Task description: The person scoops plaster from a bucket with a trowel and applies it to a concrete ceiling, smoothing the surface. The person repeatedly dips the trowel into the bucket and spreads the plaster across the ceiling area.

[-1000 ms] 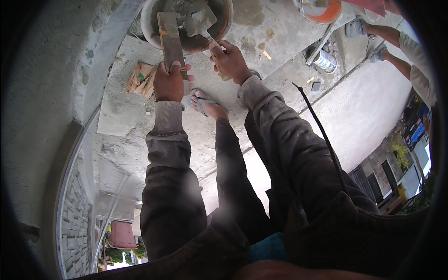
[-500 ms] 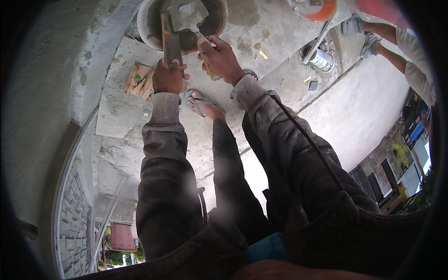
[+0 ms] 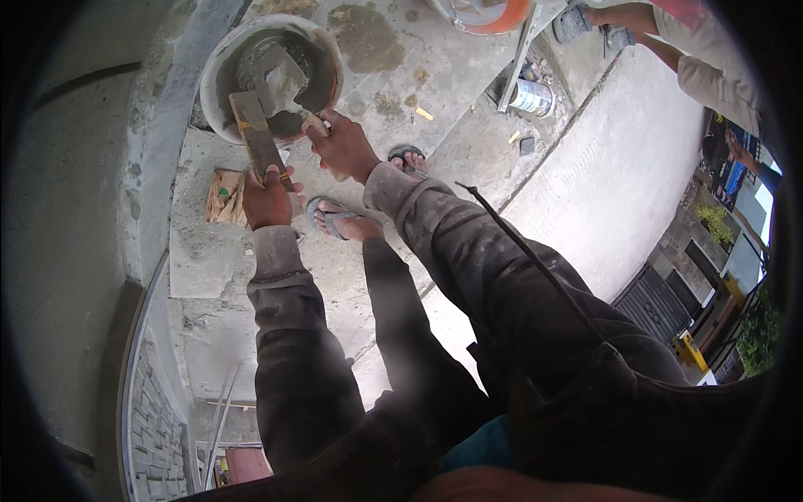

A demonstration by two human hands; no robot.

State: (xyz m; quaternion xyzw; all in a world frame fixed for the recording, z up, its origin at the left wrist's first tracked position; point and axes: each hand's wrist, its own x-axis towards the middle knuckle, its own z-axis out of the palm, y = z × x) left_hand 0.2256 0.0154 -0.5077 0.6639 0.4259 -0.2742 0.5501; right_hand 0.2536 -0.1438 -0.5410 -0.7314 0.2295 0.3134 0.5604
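Observation:
My left hand (image 3: 268, 202) is closed round the lower end of a narrow flat board (image 3: 261, 144) with an orange band near its top. My right hand (image 3: 348, 151) grips the handle of a trowel (image 3: 283, 85), whose broad blade is coated with wet grey mortar. Both tools are over a round bucket (image 3: 212, 99) holding grey mortar, and the trowel blade lies just beyond the board's upper end. Whether blade and board touch, I cannot tell. Part of the trowel handle is hidden by my right fingers.
Torn brown paper (image 3: 224, 197) lies beside my left hand. An orange-rimmed bucket (image 3: 507, 18), a paint can (image 3: 534, 98) and a wooden strip (image 3: 517, 65) are at the far right. Another person's legs (image 3: 631, 18) show there. A grey wall (image 3: 75, 184) rises on the left.
The view has shifted, so the bucket now shows almost whole and lower left. The trowel blade and board stay over it, the board leaning more to the left. Both hands keep their grips.

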